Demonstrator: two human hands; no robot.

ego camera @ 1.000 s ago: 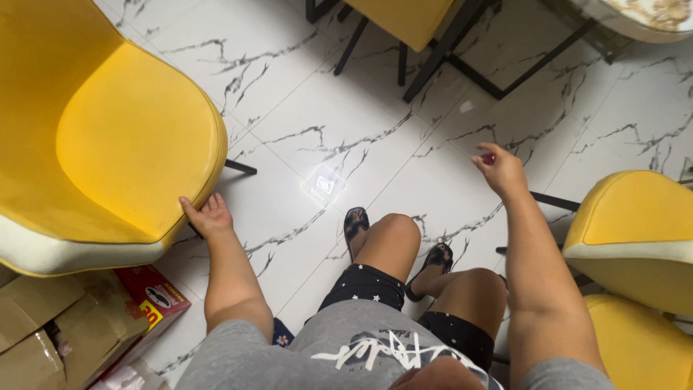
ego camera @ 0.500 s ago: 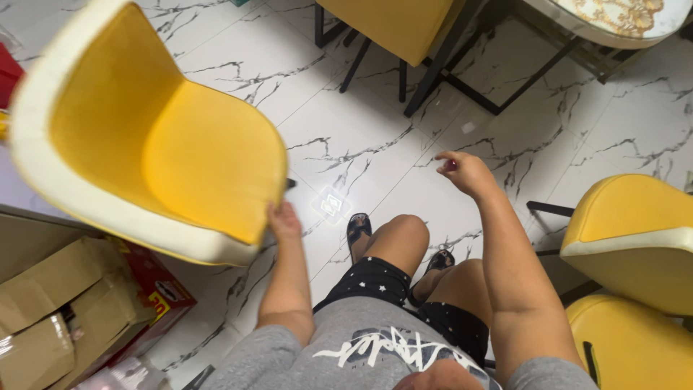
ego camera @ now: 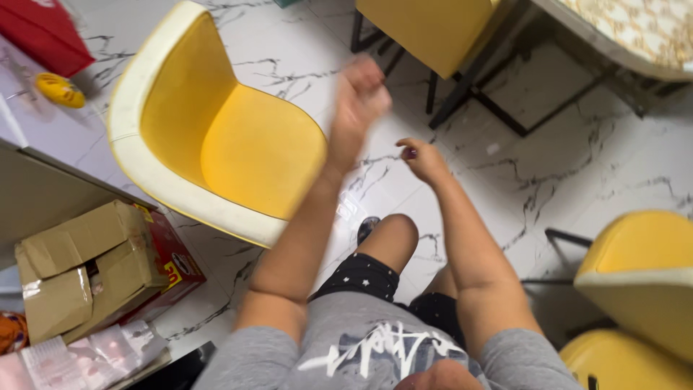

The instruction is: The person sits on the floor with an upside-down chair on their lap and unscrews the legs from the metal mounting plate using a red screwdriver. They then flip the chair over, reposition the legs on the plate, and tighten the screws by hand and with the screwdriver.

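Since half a second ago the yellow chair (ego camera: 238, 144) has come further toward the person and now sits with its seat front just beside the left knee, and the left hand (ego camera: 359, 94) has come off the seat edge it was gripping and risen above it. That hand is motion-blurred; it looks loosely curled and holds nothing that can be made out, though whether the fingers are fully closed cannot be told. Right hand (ego camera: 424, 160) hangs over the white marbled floor (ego camera: 577, 166), fingers bent and partly drawn together, empty, apart from every chair. Chair stands upright, seat facing up, cream rim toward the cardboard box (ego camera: 83, 267) and the red package under it at lower left. A second yellow chair (ego camera: 426, 29) stands by the table (ego camera: 635, 36) at the top; two more yellow seats sit at lower right. Judgement: the pulling-in of the chair looks finished or paused, with both hands off it. Any further shift of the chair would call for a fresh grip on the seat front or rim, left hand being the nearer, and clearance for the knee so the seat edge does not strike it.
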